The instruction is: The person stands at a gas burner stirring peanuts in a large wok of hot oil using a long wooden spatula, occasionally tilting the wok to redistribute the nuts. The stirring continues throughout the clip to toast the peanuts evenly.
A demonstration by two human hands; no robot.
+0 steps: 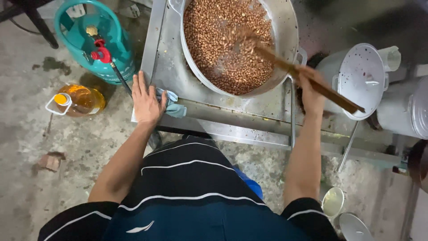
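A wide metal pan [290, 31] full of brown peanuts [223, 49] sits on a steel stove table [165, 53]. My right hand [310, 91] grips a long wooden stick [312, 80] whose blurred far end is down in the peanuts. My left hand [146, 99] lies flat, fingers spread, on a pale blue cloth [174, 107] at the table's front left corner.
A teal gas cylinder [96, 40] with a red valve and black hose stands on the concrete floor at left. A jug of yellow oil [78, 100] lies beside it. A white perforated strainer [360, 80] and grey pots [403, 109] stand at right. Metal cups [333, 201] sit below.
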